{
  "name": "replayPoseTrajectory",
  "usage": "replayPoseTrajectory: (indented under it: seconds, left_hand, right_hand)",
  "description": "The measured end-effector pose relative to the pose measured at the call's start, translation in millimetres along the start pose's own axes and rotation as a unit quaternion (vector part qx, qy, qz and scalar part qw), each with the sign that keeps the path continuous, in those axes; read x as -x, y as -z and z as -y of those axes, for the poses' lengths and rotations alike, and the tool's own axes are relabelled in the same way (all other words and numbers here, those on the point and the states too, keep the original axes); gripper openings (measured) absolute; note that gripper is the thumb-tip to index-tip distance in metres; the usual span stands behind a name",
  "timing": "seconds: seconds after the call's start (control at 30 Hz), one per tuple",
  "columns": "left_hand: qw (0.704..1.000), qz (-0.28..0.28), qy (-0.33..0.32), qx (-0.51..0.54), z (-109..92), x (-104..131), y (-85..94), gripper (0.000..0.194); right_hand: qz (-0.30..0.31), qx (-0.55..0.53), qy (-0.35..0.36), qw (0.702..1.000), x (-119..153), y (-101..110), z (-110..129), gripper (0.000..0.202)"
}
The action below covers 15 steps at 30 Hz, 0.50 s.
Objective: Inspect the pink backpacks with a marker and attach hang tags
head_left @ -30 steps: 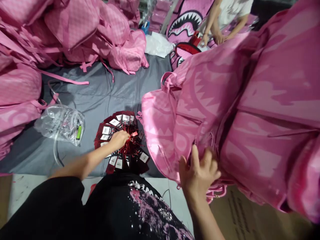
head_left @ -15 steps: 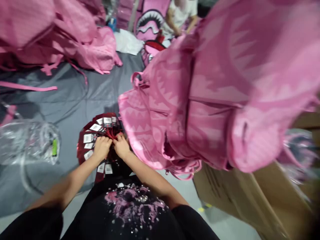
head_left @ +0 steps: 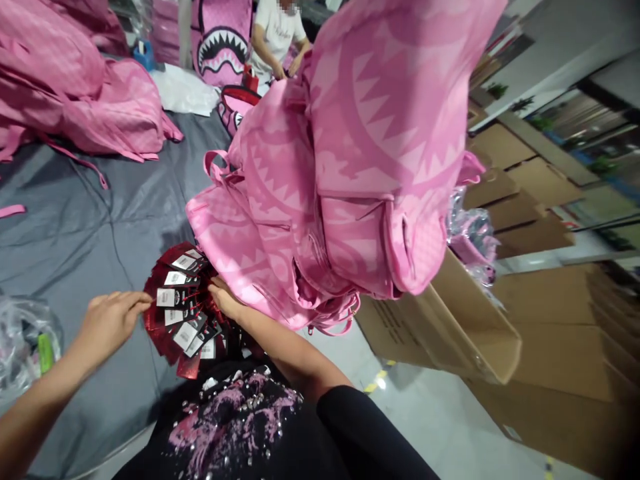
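Observation:
A bunch of dark red hang tags (head_left: 173,320) with white barcode labels lies fanned out on the grey-covered table, close to my body. My left hand (head_left: 113,321) is at the left rim of the fan, thumb and fingers pinched together at the edge of a tag. At the tags' gathered red strings, my right hand (head_left: 224,300) is closed on the bunch; its fingertips are partly hidden. Just right of that hand, a row of pink backpacks (head_left: 280,180) with a shark-mouth print leans over the table edge.
More pink bags (head_left: 110,100) are heaped at the far left. A clear plastic bag (head_left: 23,347) with a green object (head_left: 45,353) lies left. Cardboard boxes (head_left: 445,327) stand on the floor at right. Across the table a person (head_left: 280,40) in a white shirt handles something.
My left hand has moved left from the strings to the outer rim of the tags. My right hand stays at the strings. The view has swung to the right.

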<state>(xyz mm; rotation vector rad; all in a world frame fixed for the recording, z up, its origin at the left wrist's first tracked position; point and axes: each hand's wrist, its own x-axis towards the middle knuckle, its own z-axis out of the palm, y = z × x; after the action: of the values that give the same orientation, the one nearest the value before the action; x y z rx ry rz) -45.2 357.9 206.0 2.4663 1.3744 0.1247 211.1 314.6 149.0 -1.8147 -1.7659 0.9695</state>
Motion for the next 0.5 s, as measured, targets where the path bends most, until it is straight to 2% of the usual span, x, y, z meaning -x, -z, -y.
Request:
replayPoseTrajectory:
  seconds: [0.1,0.17,0.27,0.4,0.5]
  left_hand:
    - [0.992,-0.023,0.01,0.126,-15,-28,1.2,0.036]
    - [0.976,-0.04,0.006,0.212,-40,-60,-4.9,0.035]
    - [0.945,-0.09,-0.032,0.312,-88,-112,-15.4,0.031]
    - [0.931,-0.101,-0.049,0.349,-144,-157,-19.9,0.026]
    - [0.934,-0.109,-0.084,0.329,-169,-171,-16.1,0.024]
  right_hand:
    - [-0.031,-0.013,0.004,0.999,1,8,3,0.032]
    - [-0.049,-0.015,0.026,0.998,3,19,3,0.038]
    - [-0.054,0.003,0.08,0.995,8,48,-2,0.041]
    - [-0.066,0.038,0.098,0.992,6,91,-18,0.036]
    - [-0.102,0.047,0.114,0.987,2,119,-24,0.023]
